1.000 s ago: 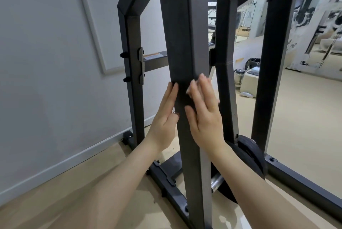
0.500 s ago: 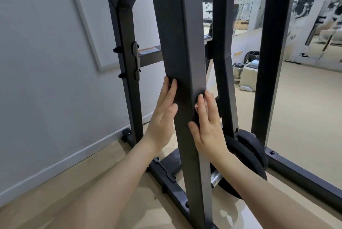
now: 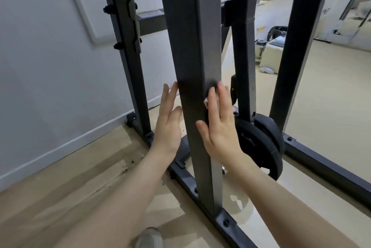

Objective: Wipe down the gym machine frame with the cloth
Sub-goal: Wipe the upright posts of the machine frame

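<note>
Dark grey square-section steel upright [image 3: 192,67] of the gym machine frame stands vertical between both hands. Left hand [image 3: 168,125] lies flat against the post's left face, fingers straight and held together, tips pointing up, thumb touching the post's front-left edge; it grasps nothing. Right hand [image 3: 218,125] lies flat on the post's right face, fingers extended upward, thumb across the front face. A small bit of white cloth [image 3: 206,101] peeks out just beside the right index finger, between the palm side of the fingers and the post's front-right edge; most of it is hidden under the hand, so its shape can't be told. Right fingers press it flat rather than curl around it. Area near the right fingertips is motion-blurred.

Beyond the right fingers: second dark upright [image 3: 244,47], then black round weight plates [image 3: 259,143] low on the frame, just right of the right wrist. Past the left fingertips: rear grey upright [image 3: 128,57] with a bracket and black knobs, close to the pale grey wall [image 3: 50,57]. Below both wrists, the black base rail [image 3: 230,225] with bolts runs along the beige floor [image 3: 325,107]. A grey shoe toe [image 3: 149,237] shows under the left forearm. Far beyond the right fingers, a clear bottle [image 3: 260,48] and a cream box [image 3: 273,55] sit on the floor.
</note>
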Demonstrator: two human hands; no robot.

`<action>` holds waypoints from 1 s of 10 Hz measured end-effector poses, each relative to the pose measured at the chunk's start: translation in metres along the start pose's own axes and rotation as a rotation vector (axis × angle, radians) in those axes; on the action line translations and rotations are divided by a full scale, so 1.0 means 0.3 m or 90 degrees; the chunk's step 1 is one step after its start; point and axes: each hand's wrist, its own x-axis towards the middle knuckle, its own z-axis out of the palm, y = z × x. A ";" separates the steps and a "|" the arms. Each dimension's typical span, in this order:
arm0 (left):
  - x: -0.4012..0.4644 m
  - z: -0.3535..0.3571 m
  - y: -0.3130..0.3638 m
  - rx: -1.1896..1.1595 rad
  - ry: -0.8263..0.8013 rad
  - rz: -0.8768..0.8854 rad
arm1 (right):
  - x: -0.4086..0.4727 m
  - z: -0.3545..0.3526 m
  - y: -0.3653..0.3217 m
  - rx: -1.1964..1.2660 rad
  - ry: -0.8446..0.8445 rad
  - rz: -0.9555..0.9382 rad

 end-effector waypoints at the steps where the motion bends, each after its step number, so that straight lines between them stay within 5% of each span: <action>1: -0.023 0.008 -0.062 -0.028 -0.053 -0.001 | 0.145 0.007 0.009 -0.008 0.085 -0.107; 3: 0.005 -0.038 -0.075 -0.121 -0.079 -0.054 | -0.040 0.003 0.073 -0.209 0.019 -0.200; 5: 0.015 -0.044 -0.058 -0.198 -0.120 -0.065 | 0.201 -0.055 -0.046 -0.248 0.008 -0.345; 6: 0.023 -0.063 -0.074 -0.344 -0.084 -0.115 | 0.353 -0.068 -0.120 -0.351 -0.101 -0.430; 8: 0.032 -0.076 -0.070 -0.410 -0.074 -0.168 | 0.276 -0.119 -0.124 -0.527 -0.312 -0.501; 9: 0.031 -0.076 -0.064 -0.374 -0.092 -0.169 | 0.362 -0.171 -0.122 -0.488 -0.294 -0.481; 10: 0.041 -0.083 -0.060 -0.356 -0.070 -0.182 | 0.469 -0.220 -0.172 -0.485 -0.232 -0.308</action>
